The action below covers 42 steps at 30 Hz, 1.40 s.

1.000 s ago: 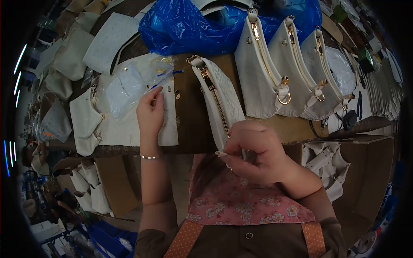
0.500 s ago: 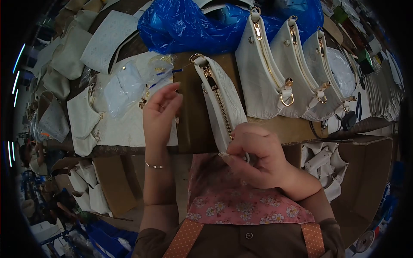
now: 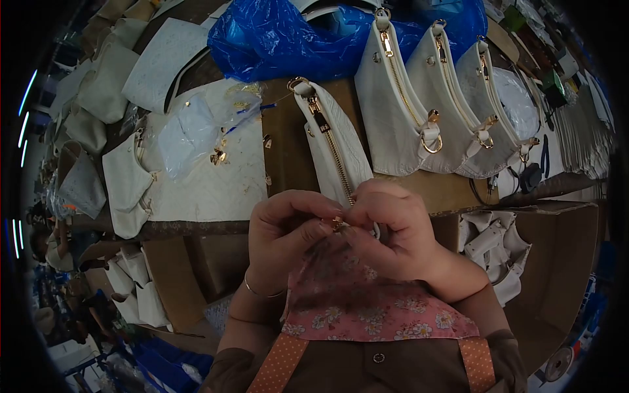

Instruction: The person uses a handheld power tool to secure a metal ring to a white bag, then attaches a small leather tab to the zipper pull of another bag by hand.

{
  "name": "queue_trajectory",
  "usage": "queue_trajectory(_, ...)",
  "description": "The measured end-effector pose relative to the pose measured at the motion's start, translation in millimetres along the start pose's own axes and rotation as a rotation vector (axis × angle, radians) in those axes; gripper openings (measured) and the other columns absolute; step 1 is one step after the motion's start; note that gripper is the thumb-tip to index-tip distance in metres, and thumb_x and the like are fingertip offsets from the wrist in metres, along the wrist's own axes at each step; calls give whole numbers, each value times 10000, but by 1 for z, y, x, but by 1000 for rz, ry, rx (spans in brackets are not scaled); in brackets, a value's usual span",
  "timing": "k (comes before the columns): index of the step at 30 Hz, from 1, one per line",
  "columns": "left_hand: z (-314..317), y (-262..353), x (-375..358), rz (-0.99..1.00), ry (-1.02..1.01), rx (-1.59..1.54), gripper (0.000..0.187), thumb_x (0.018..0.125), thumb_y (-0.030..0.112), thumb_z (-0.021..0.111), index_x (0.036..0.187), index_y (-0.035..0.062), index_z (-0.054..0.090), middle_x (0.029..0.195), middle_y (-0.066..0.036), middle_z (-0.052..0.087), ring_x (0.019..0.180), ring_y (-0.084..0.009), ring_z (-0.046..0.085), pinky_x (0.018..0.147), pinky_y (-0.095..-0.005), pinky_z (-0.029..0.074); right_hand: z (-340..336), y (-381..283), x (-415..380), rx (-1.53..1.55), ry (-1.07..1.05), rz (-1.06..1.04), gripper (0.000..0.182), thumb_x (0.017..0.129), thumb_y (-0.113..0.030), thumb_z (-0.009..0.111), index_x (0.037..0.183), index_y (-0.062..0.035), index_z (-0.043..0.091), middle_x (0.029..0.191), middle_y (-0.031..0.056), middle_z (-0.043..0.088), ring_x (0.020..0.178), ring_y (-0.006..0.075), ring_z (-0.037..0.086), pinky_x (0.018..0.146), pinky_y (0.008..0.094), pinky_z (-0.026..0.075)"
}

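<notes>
In front of me a white handbag (image 3: 335, 141) lies with its gold zipper (image 3: 335, 157) facing up and its near end at my hands. My left hand (image 3: 286, 226) is closed, its thumb and fingertips pinching a small gold metal fitting (image 3: 337, 223). Against it, my right hand (image 3: 391, 229) is closed at the near end of the bag, fingers curled round what looks like its end tab. The fingers hide most of that end. On the white board to the left lie several loose gold fittings (image 3: 219, 157).
Three more white handbags (image 3: 390, 108) stand to the right. A blue plastic bag (image 3: 282, 42) lies behind. Clear plastic packaging (image 3: 190, 134) rests on the white board (image 3: 226, 196). Below the table edge, a cardboard box (image 3: 553, 275) at right holds white pieces.
My left hand has come from over the white board to the right and nearer me, meeting my right hand with a small gold fitting. The right hand has stayed nearly in place.
</notes>
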State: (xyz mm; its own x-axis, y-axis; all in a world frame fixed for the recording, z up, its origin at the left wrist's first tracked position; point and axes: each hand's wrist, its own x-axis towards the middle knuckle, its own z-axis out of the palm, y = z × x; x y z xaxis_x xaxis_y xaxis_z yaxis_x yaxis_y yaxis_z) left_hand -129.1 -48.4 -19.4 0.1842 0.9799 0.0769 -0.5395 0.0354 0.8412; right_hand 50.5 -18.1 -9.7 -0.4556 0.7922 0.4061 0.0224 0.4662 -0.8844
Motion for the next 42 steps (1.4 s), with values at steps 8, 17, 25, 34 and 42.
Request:
queue_trajectory(8,-2,2,2,65,-36,277,139,796,54,688,896,-10,616,945,-82,622,879,-146,607,786,-255,484,-6,-6,3,7,-81,50,77,716,-5,631,743,-26,562,695,106,528,629,266,540,546,334,416)
queue_trajectory(17,1,2,1,161,-86,484,193,789,123,706,896,-10,615,940,-94,620,857,-148,601,761,-258,475,-11,-9,4,72,-124,104,68,744,-17,641,765,-22,576,704,110,536,663,279,545,571,343,416)
queue_trajectory(25,0,-1,-1,89,-43,313,175,818,120,682,915,-5,607,978,-90,598,918,-151,578,812,-263,455,-15,-11,5,124,-135,93,82,728,-15,651,796,-13,604,713,119,559,678,278,556,584,340,428)
queue_trajectory(34,3,-2,0,83,-37,306,160,819,98,678,918,-5,608,975,-81,597,909,-141,576,809,-257,456,-13,-8,3,104,-120,85,72,723,-1,642,780,-14,600,716,108,564,666,262,568,579,330,436)
queue_trajectory(42,2,-3,1,105,-37,346,176,802,132,699,899,9,618,961,-80,601,907,-146,579,797,-260,458,-10,-7,1,95,-99,69,75,739,-5,633,811,-12,614,750,108,564,704,260,573,617,324,447)
